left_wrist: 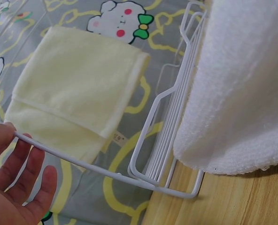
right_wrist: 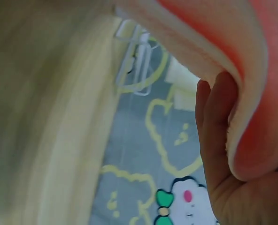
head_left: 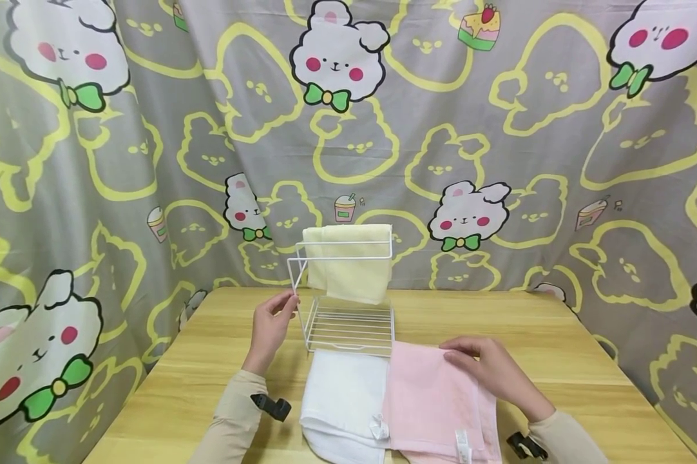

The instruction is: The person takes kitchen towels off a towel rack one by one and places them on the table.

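Observation:
A white wire rack (head_left: pixel 348 328) stands on the table with a pale yellow towel (head_left: pixel 351 264) draped over its top. At the rack's left side, my left hand (head_left: pixel 273 325) pinches the upright wire; the left wrist view shows thumb and fingers on that wire (left_wrist: pixel 82 162). In front of the rack lie a folded white towel (head_left: pixel 345 399) and, beside it on the right, a folded pink towel (head_left: pixel 426 399). My right hand (head_left: pixel 490 367) grips the pink towel's upper right edge. In the right wrist view this towel (right_wrist: pixel 251 93) hides part of the hand.
The wooden table (head_left: pixel 198 367) extends to both sides of the rack and towels. A grey curtain (head_left: pixel 348 148) with cartoon rabbits hangs behind and to the left of the table. Small white labels (head_left: pixel 463 444) show on the near edges of the towels.

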Demonstrator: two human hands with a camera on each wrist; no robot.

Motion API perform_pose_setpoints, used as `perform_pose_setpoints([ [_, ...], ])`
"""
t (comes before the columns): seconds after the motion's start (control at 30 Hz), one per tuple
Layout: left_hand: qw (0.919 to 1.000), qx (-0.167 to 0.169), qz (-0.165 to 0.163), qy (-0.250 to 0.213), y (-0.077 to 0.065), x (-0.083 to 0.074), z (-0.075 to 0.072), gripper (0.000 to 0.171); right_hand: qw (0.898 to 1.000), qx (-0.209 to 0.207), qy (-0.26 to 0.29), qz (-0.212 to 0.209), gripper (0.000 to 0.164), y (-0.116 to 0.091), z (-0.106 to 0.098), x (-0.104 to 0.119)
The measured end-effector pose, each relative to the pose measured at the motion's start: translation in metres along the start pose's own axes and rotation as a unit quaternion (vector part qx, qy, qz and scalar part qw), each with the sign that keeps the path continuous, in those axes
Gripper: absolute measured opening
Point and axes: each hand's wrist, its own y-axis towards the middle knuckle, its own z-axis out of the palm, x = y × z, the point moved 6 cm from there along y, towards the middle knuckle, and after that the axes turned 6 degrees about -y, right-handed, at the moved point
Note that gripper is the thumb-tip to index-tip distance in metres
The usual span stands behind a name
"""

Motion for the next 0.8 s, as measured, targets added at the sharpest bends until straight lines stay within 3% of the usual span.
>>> perform_pose_setpoints([
  [0.13, 1.0000, -0.001, 0.005, -0.006, 0.003, 0.009, -0.002, 0.025, 0.999, 0.037, 0.023, 0.014, 0.019, 0.002, 0.008, -0.017],
  [0.37, 0.9995, -0.008, 0.029, -0.008, 0.004, 0.009, -0.001, 0.022, 0.995, 0.082, 0.026, 0.042, 0.023, 0.001, 0.016, -0.044],
  [0.6, 0.9995, -0.007, 0.031, -0.008, 0.003, 0.008, 0.000, 0.020, 0.991, 0.122, 0.043, 0.036, 0.026, -0.001, 0.028, -0.050],
  [0.8, 0.9995, -0.008, 0.029, -0.004, 0.004, 0.007, -0.002, 0.021, 0.991, 0.121, 0.046, 0.046, 0.027, 0.003, 0.034, -0.055],
])
